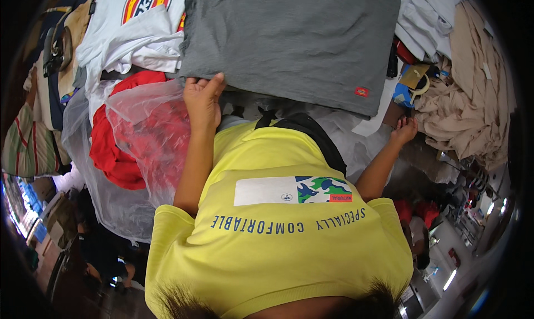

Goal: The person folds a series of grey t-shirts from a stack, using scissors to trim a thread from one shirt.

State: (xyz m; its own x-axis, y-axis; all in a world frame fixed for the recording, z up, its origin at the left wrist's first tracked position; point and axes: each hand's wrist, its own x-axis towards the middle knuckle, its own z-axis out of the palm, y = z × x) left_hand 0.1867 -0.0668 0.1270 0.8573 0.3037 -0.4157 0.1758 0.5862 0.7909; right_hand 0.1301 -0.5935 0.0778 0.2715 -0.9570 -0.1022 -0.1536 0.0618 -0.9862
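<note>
A dark grey garment (pixel 289 41) with a small red label near its lower right corner lies spread flat in front of me. My left hand (pixel 203 99) pinches its near left corner, thumb on top and fingers curled at the hem. Off to the right, my right hand (pixel 404 131) is raised with fingers loosely bent and apart, and I see nothing held in it. It is beside a heap of beige cloth (pixel 450 119), below a roll of tape (pixel 421 85) and a blue-and-brown item.
White printed T-shirts (pixel 133 46) lie to the left of the grey garment. Red cloth (pixel 119 146) sits in a clear plastic bag (pixel 111 208) on my left. More white garments (pixel 425 19) are at the far right. An iron (pixel 58 49) stands at the far left, near another person's striped clothing (pixel 28 141).
</note>
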